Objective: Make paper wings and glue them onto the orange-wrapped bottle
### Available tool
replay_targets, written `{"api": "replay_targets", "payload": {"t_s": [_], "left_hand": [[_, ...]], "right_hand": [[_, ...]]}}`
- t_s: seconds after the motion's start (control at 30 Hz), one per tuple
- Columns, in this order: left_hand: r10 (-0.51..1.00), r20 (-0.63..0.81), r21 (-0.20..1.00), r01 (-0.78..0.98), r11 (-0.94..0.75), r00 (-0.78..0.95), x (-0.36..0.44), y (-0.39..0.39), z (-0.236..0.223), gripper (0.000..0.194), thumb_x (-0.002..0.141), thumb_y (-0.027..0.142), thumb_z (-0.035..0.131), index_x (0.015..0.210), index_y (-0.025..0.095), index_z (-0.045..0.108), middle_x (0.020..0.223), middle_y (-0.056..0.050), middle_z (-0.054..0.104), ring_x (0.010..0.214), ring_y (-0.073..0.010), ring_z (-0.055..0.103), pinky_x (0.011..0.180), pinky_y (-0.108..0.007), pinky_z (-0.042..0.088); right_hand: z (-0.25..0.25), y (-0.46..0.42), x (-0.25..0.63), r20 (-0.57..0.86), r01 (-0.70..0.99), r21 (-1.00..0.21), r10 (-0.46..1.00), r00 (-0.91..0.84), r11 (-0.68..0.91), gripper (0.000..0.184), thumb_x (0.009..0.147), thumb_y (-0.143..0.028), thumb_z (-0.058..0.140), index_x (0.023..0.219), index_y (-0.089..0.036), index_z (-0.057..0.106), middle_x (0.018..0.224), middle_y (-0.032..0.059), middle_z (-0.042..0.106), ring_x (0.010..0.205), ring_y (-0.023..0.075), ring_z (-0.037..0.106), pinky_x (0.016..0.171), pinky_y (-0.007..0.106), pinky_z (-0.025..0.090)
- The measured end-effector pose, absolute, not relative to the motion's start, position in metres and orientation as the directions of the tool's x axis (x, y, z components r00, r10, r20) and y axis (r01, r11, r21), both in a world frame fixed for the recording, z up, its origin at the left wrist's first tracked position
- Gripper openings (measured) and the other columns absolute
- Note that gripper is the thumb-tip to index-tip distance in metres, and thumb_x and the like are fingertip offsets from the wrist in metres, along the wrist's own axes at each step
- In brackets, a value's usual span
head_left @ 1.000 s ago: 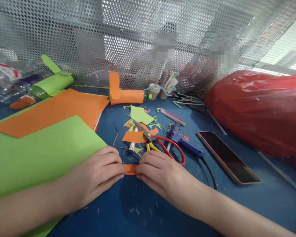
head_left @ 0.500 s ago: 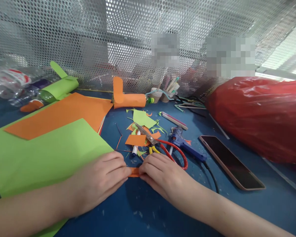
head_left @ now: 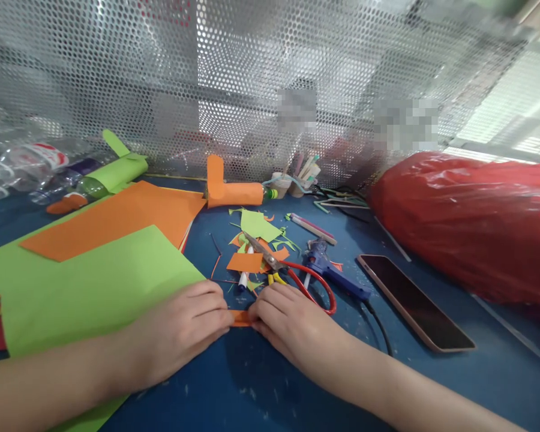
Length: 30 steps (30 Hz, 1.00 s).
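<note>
A narrow strip of orange paper (head_left: pixel 241 318) lies low over the blue table, its middle showing between my hands. My left hand (head_left: pixel 186 327) is closed on the strip's left end, beside a large green paper sheet (head_left: pixel 112 288). On the right end, my right hand (head_left: pixel 292 324) pinches with its fingers pressed together. Both hands cover the strip's ends. Just beyond the right hand are red-handled scissors (head_left: pixel 292 267), lying over orange and green paper scraps (head_left: pixel 245 262). A white marker with a blue tip (head_left: pixel 243 281) lies among the scraps.
A blue glue gun (head_left: pixel 337 273) with a black cord and a phone (head_left: pixel 414 303) lie to the right. Behind stand an orange-wrapped bottle (head_left: pixel 236 194) and cups of pens (head_left: pixel 303 177). A red plastic bag (head_left: pixel 468 222) and clear bottles (head_left: pixel 27 165) flank the table before a perforated metal screen.
The view has tilted slightly upward, so the table things sit lower in the picture. A little more of the orange strip shows between my hands, which keep hold of it.
</note>
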State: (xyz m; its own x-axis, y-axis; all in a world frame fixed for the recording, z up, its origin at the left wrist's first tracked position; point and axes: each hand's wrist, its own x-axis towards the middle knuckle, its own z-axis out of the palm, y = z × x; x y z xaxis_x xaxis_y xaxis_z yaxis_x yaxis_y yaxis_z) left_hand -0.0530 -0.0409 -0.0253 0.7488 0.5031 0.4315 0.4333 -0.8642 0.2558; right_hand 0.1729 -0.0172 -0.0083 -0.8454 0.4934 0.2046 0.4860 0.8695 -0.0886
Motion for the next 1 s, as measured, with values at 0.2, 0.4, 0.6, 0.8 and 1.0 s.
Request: {"api": "replay_targets", "payload": {"t_s": [0.2,0.4,0.6,0.8,1.0], "left_hand": [[0.522,0.408,0.302,0.429,-0.851,0.749,-0.057,-0.041,-0.030,0.018,0.099,0.009,0.042,0.102,0.011,0.060,0.090,-0.007,0.063,0.086,-0.0185,0.053,0.087,-0.035,0.044],[0.542,0.387,0.327,0.439,-0.837,0.746,-0.059,-0.042,-0.032,0.018,0.099,0.011,0.043,0.105,0.013,0.059,0.094,-0.007,0.062,0.087,-0.0181,0.053,0.085,-0.033,0.044],[0.534,0.425,0.284,0.452,-0.846,0.731,-0.058,-0.043,-0.032,0.019,0.099,0.013,0.042,0.103,0.012,0.061,0.092,-0.008,0.065,0.086,-0.0197,0.056,0.081,-0.034,0.048],[0.581,0.427,0.333,0.476,-0.814,0.693,-0.056,-0.044,-0.027,0.020,0.099,0.013,0.043,0.102,0.013,0.063,0.091,-0.007,0.065,0.085,-0.0186,0.058,0.082,-0.032,0.050],[0.664,0.406,0.468,0.482,-0.741,0.627,-0.057,-0.042,-0.027,0.012,0.097,0.016,0.050,0.103,0.017,0.061,0.093,-0.004,0.065,0.087,-0.0175,0.057,0.083,-0.030,0.050]], "right_hand": [[-0.008,-0.022,0.173,0.197,0.498,-0.047,0.497,-0.845,0.866,0.009,0.092,-0.013,0.056,0.085,-0.014,0.061,0.083,0.0063,0.061,0.077,0.0201,0.056,0.074,0.033,0.049],[-0.006,-0.023,0.174,0.208,0.498,-0.090,0.505,-0.837,0.862,0.009,0.092,-0.015,0.055,0.086,-0.014,0.061,0.084,0.0061,0.060,0.080,0.0199,0.057,0.077,0.033,0.049],[-0.005,-0.021,0.173,0.209,0.498,-0.137,0.516,-0.831,0.856,0.006,0.091,-0.017,0.060,0.085,-0.016,0.061,0.083,0.0051,0.063,0.078,0.0194,0.057,0.075,0.032,0.049],[-0.015,-0.016,0.174,0.273,0.483,-0.181,0.515,-0.813,0.857,0.008,0.093,-0.015,0.056,0.087,-0.016,0.061,0.080,0.0045,0.063,0.075,0.0194,0.056,0.073,0.033,0.048],[-0.013,-0.014,0.175,0.278,0.456,-0.301,0.535,-0.798,0.838,0.013,0.096,-0.016,0.051,0.087,-0.017,0.061,0.082,0.0049,0.063,0.077,0.0193,0.056,0.075,0.033,0.046]]}}
